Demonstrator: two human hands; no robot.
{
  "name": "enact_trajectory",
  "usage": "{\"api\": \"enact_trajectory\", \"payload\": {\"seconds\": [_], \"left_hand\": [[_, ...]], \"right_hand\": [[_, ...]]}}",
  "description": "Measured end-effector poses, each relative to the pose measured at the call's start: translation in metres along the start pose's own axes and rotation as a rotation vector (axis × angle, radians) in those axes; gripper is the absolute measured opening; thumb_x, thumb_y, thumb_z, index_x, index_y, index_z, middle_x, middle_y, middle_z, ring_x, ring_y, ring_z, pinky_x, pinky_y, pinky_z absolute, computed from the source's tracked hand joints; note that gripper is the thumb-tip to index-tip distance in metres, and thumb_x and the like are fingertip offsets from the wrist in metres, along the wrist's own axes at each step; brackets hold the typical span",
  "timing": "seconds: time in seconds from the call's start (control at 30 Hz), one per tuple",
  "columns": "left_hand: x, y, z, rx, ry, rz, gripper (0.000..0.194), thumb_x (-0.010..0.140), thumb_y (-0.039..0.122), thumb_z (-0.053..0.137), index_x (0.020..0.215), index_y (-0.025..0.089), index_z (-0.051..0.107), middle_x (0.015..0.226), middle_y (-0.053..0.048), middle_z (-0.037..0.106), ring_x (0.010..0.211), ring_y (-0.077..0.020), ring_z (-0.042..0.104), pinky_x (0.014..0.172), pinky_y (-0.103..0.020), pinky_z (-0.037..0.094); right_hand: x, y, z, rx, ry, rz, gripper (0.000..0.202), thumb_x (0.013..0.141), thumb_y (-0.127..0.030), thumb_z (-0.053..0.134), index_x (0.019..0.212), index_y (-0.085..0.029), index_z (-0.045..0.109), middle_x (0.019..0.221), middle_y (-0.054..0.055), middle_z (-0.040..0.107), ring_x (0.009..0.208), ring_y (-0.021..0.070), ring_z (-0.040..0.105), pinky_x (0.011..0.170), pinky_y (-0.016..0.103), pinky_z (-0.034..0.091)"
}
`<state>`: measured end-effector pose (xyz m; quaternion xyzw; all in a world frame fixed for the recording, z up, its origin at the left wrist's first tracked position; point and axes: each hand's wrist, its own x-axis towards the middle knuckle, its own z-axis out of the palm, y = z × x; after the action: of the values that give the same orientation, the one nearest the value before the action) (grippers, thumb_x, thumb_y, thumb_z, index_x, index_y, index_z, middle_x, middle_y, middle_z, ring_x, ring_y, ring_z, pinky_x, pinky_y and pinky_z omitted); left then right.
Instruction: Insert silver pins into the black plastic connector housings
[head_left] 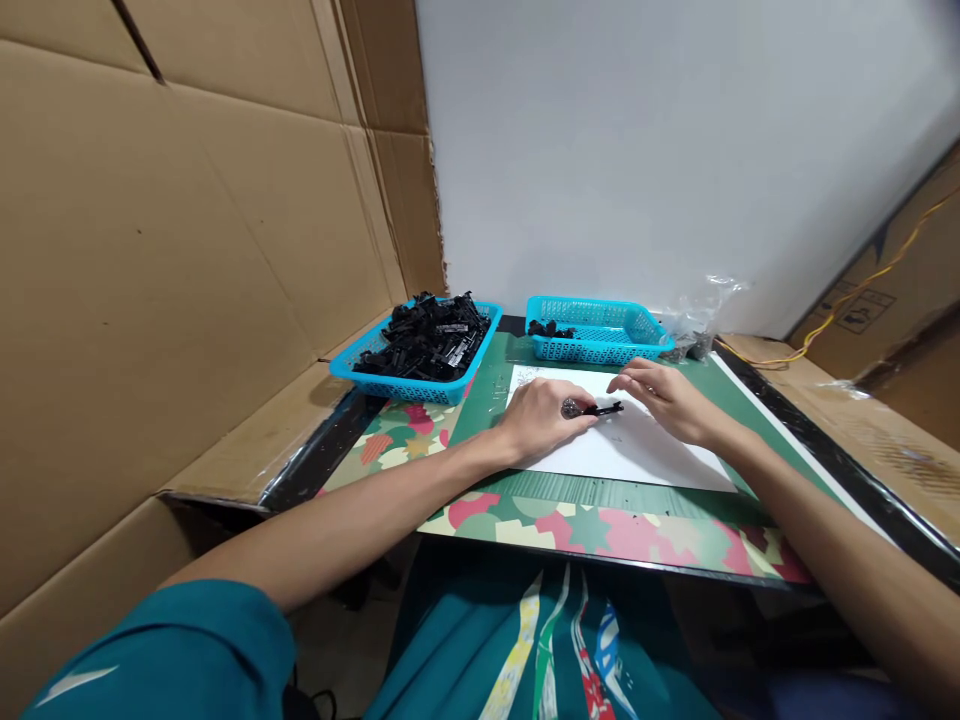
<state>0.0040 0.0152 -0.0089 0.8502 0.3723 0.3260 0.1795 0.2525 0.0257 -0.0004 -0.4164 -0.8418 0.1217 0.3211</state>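
My left hand (541,418) is closed over the white sheet (645,455). Its thumb and fingers grip a thin black plastic part (609,409), whose far end sticks out to the right. A rounded, greyish see-through piece (571,408), perhaps a tool handle, shows at the same fingers; its other end is hidden. Just right of the part, my right hand (664,395) hovers above the paper with fingertips bent together. Whatever is in that pinch, if anything, is too small to make out.
A blue basket (409,388) heaped with black plastic parts (427,340) stands back left. Another blue basket (600,352) holds a few black pieces (551,329). A clear plastic bag (701,325) sits beside it. Cardboard walls (225,200) flank the table.
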Motion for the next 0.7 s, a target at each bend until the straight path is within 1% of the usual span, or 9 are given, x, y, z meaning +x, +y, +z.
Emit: {"api": "enact_trajectory", "payload": {"seconds": [0.07, 0.1, 0.17, 0.23, 0.27, 0.33, 0.4, 0.5, 0.7], "left_hand": [[0.000, 0.001, 0.000, 0.018, -0.019, 0.013, 0.016, 0.086, 0.029, 0.081, 0.101, 0.024, 0.084, 0.107, -0.003, 0.083, 0.089, -0.0228, 0.075, 0.081, -0.036, 0.055], [0.000, 0.001, 0.001, 0.023, -0.024, 0.020, 0.015, 0.086, 0.028, 0.081, 0.100, 0.024, 0.084, 0.107, -0.002, 0.083, 0.089, -0.0227, 0.075, 0.081, -0.036, 0.055], [0.000, 0.001, 0.001, 0.019, -0.032, 0.027, 0.014, 0.085, 0.028, 0.081, 0.098, 0.024, 0.084, 0.104, -0.002, 0.084, 0.091, -0.0227, 0.075, 0.080, -0.035, 0.054], [0.000, 0.000, 0.002, 0.005, -0.037, 0.025, 0.014, 0.085, 0.028, 0.081, 0.098, 0.024, 0.084, 0.102, -0.002, 0.084, 0.093, -0.0230, 0.076, 0.080, -0.035, 0.054], [0.000, 0.000, 0.003, -0.002, -0.041, 0.025, 0.014, 0.085, 0.028, 0.080, 0.098, 0.024, 0.084, 0.102, -0.002, 0.083, 0.094, -0.0231, 0.076, 0.080, -0.034, 0.054], [-0.001, -0.002, 0.004, -0.007, -0.048, 0.028, 0.013, 0.085, 0.027, 0.079, 0.097, 0.023, 0.084, 0.100, -0.003, 0.083, 0.093, -0.0228, 0.075, 0.080, -0.034, 0.054], [-0.001, -0.003, 0.005, 0.005, -0.051, 0.037, 0.012, 0.085, 0.025, 0.077, 0.095, 0.023, 0.084, 0.099, -0.002, 0.083, 0.092, -0.0223, 0.075, 0.079, -0.033, 0.053], [-0.001, -0.005, 0.007, 0.033, -0.039, 0.053, 0.013, 0.084, 0.024, 0.075, 0.093, 0.024, 0.083, 0.098, -0.002, 0.083, 0.090, -0.0219, 0.074, 0.078, -0.033, 0.052], [-0.002, -0.007, 0.009, 0.031, -0.035, 0.064, 0.011, 0.085, 0.027, 0.076, 0.092, 0.024, 0.083, 0.099, -0.002, 0.083, 0.089, -0.0215, 0.074, 0.077, -0.032, 0.050]], "right_hand": [[0.000, 0.001, 0.000, -0.024, 0.061, -0.009, 0.057, 0.108, -0.058, 0.042, 0.094, -0.021, 0.083, 0.098, 0.011, 0.069, 0.088, 0.0233, 0.066, 0.080, 0.039, 0.052], [0.001, 0.000, 0.000, -0.022, 0.092, 0.008, 0.059, 0.108, -0.060, 0.042, 0.091, -0.021, 0.083, 0.094, 0.010, 0.067, 0.085, 0.0227, 0.065, 0.079, 0.038, 0.052], [0.001, -0.002, 0.000, 0.046, 0.117, 0.080, 0.063, 0.107, -0.063, 0.043, 0.085, -0.018, 0.081, 0.075, 0.006, 0.063, 0.069, 0.0189, 0.062, 0.068, 0.034, 0.050], [0.002, -0.007, 0.001, 0.201, 0.074, 0.160, 0.065, 0.107, -0.065, 0.044, 0.079, -0.016, 0.076, 0.057, 0.002, 0.057, 0.053, 0.0154, 0.056, 0.058, 0.031, 0.047], [0.003, -0.009, 0.002, 0.305, 0.038, 0.195, 0.065, 0.106, -0.066, 0.045, 0.078, -0.015, 0.074, 0.052, 0.001, 0.057, 0.048, 0.0148, 0.056, 0.055, 0.031, 0.047], [0.003, -0.014, 0.005, 0.504, -0.032, 0.236, 0.062, 0.103, -0.067, 0.051, 0.079, -0.014, 0.071, 0.054, 0.005, 0.065, 0.049, 0.0164, 0.063, 0.055, 0.032, 0.052], [0.004, -0.019, 0.008, 0.619, -0.082, 0.233, 0.055, 0.098, -0.065, 0.062, 0.082, -0.014, 0.071, 0.064, 0.009, 0.073, 0.057, 0.0192, 0.071, 0.060, 0.033, 0.058], [0.003, -0.024, 0.011, 0.618, -0.106, 0.182, 0.047, 0.095, -0.061, 0.070, 0.083, -0.015, 0.070, 0.070, 0.008, 0.075, 0.063, 0.0191, 0.073, 0.064, 0.033, 0.060], [0.000, -0.018, 0.016, 0.399, 0.062, 0.096, 0.047, 0.106, -0.059, 0.052, 0.084, -0.019, 0.061, 0.068, 0.004, 0.068, 0.059, 0.0156, 0.066, 0.058, 0.031, 0.054]]}}
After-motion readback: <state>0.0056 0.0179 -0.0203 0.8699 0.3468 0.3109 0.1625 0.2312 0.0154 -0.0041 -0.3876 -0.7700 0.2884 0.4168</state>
